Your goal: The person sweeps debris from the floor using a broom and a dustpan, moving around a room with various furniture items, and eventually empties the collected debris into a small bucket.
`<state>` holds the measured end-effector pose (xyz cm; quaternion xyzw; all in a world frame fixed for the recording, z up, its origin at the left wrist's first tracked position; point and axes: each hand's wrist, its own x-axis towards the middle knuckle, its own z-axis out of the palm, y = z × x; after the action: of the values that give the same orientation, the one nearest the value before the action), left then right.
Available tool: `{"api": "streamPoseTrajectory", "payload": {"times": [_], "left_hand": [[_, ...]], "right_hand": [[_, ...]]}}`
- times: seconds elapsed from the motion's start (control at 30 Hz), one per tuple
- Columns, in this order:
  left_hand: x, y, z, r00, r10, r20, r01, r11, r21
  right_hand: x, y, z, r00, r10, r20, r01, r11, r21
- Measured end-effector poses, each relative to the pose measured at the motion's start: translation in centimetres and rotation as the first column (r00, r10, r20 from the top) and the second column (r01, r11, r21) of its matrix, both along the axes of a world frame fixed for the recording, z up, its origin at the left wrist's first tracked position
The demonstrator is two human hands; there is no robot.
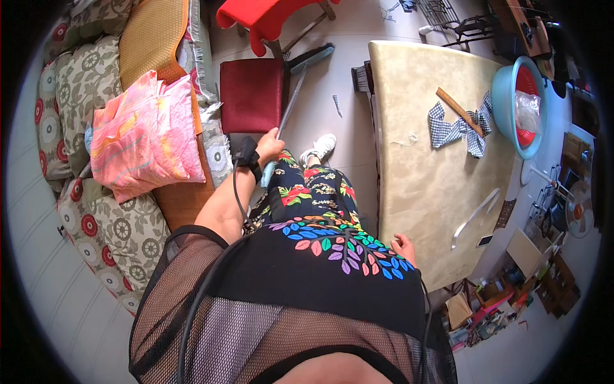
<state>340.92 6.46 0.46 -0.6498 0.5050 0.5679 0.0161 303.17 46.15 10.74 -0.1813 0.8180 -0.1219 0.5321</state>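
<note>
The broom (291, 102) beside the red seat (251, 96) is gripped by the left hand (270, 147), the right hand (403, 248) cannot be read, and sweeping, seemingly in hand, needs the small scrap (337, 106) reached next.

Through the head-worn left fisheye, I am looking steeply down from well above the left hand (270, 147) and right hand (403, 248), taking in the floor (311, 105) beyond their fingers (401, 240).

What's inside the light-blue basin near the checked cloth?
The light-blue basin holds a red container with crumpled clear plastic in it. Whatever lies beneath the plastic is covered.
</note>
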Motion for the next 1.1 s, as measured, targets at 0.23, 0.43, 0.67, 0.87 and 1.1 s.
{"api": "streamPoseTrajectory", "payload": {"times": [0.23, 0.43, 0.67, 0.87, 1.1], "left_hand": [[1.4, 3.1, 6.8, 0.965, 0.122, -0.233, -0.035, 0.938, 0.344], [4.0, 1.2, 5.3, 0.888, -0.352, 0.295, 0.411, 0.896, -0.170], [0.5, -1.4, -1.2, 0.965, -0.132, 0.227, 0.110, 0.988, 0.106], [-0.7, -3.7, -2.7, 0.999, 0.024, 0.040, -0.028, 0.994, 0.101], [-0.9, -3.0, -1.4, 0.998, 0.027, -0.052, -0.016, 0.979, 0.202]], "right_hand": [[-0.3, 2.9, -3.4, 0.984, -0.153, 0.092, 0.145, 0.986, 0.082], [-0.8, 4.1, -4.4, 0.983, 0.129, -0.131, -0.147, 0.980, -0.137], [-1.4, -1.2, 1.1, 0.997, 0.055, -0.057, -0.056, 0.998, -0.024], [-3.4, 1.9, 0.5, 0.995, -0.061, 0.076, 0.057, 0.997, 0.058], [-1.0, -5.4, 4.0, 0.992, 0.101, -0.074, -0.090, 0.986, 0.141]]}}
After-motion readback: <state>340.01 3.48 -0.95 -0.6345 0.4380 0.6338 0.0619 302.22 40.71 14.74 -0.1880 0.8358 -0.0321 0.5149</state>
